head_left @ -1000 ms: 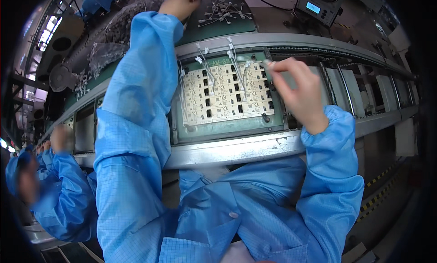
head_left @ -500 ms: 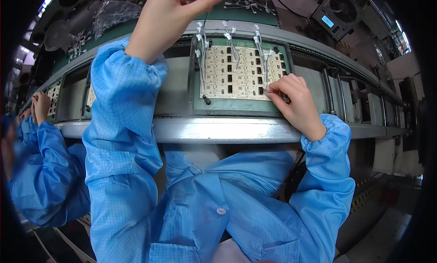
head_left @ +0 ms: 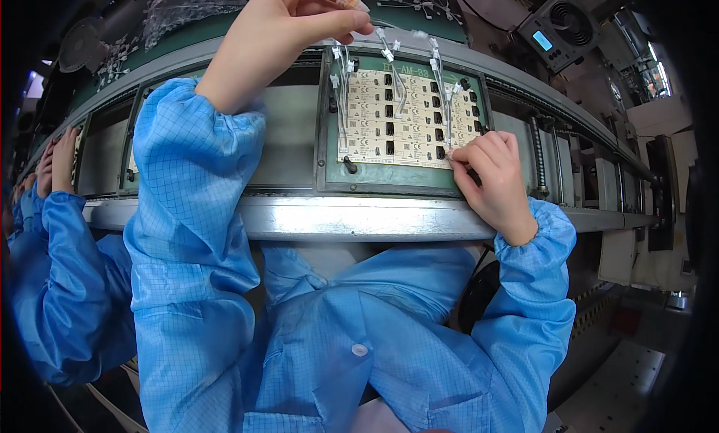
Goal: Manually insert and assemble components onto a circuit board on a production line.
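Note:
A panel of pale circuit boards [head_left: 410,126], with rows of black components, lies in a green fixture [head_left: 404,180] in front of me. Several thin wire leads with white connectors [head_left: 387,54] stand along its far side and reach down over the boards. My right hand [head_left: 490,174] is closed in a pinch at the panel's near right corner, on the lower end of a wire lead [head_left: 449,118]. Raised beyond the fixture's far left corner, my left hand [head_left: 299,25] pinches what looks like a thin wire lead; a whitish, orange-marked patch shows at its fingertips.
The fixture sits on a conveyor with a metal front rail [head_left: 359,217]. Loose white-ended leads [head_left: 423,2] and a clear plastic bag [head_left: 187,13] lie on the far green surface. A fan device with a lit screen [head_left: 554,32] stands far right. Another person's blue sleeve [head_left: 67,261] is at left.
The view has shifted slightly. My left hand is a little lower, and a thin wire now shows to the right of its fingertips. My right hand keeps its pinch at the same corner.

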